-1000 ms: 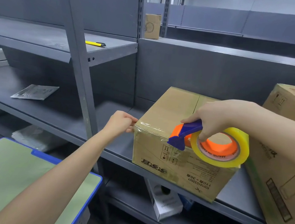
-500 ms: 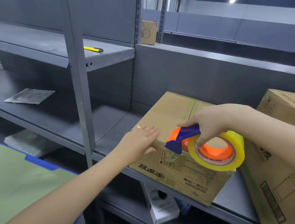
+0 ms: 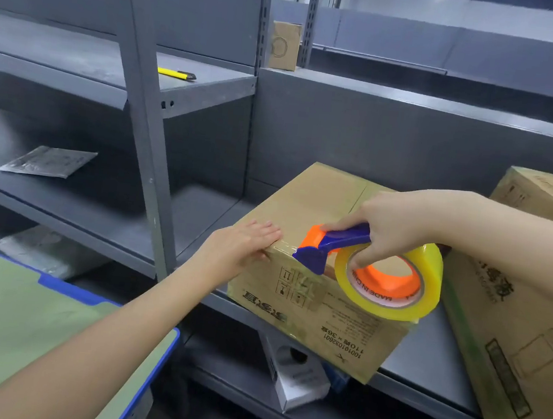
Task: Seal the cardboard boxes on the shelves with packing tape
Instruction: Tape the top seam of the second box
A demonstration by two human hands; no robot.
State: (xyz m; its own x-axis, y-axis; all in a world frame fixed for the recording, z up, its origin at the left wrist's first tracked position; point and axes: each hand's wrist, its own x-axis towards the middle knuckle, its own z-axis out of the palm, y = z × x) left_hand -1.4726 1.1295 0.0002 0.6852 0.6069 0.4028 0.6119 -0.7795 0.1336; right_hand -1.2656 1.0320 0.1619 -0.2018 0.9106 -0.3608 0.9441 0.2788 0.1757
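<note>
A closed cardboard box (image 3: 316, 207) stands on the grey middle shelf (image 3: 423, 360), its near corner jutting over the shelf edge. My left hand (image 3: 243, 245) lies flat on the box's top left edge, fingers straight, thumb down the front face. My right hand (image 3: 393, 229) grips the blue handle of a tape dispenser (image 3: 387, 284) with an orange core and a yellow tape roll. The dispenser's blue nose sits at the box's top front edge, where clear tape shows. A second, larger cardboard box (image 3: 522, 340) leans at the right.
A grey upright post (image 3: 146, 125) stands left of the box. A yellow utility knife (image 3: 176, 74) lies on the upper shelf, a small box (image 3: 284, 45) further back. A foil pouch (image 3: 48, 161) lies on the left shelf. A green, blue-edged surface (image 3: 31, 326) is at bottom left; a white carton (image 3: 297, 373) below.
My left hand went from pinching the box's left corner to lying flat on its top edge. The dispenser stays at the front edge, tilted a little more level.
</note>
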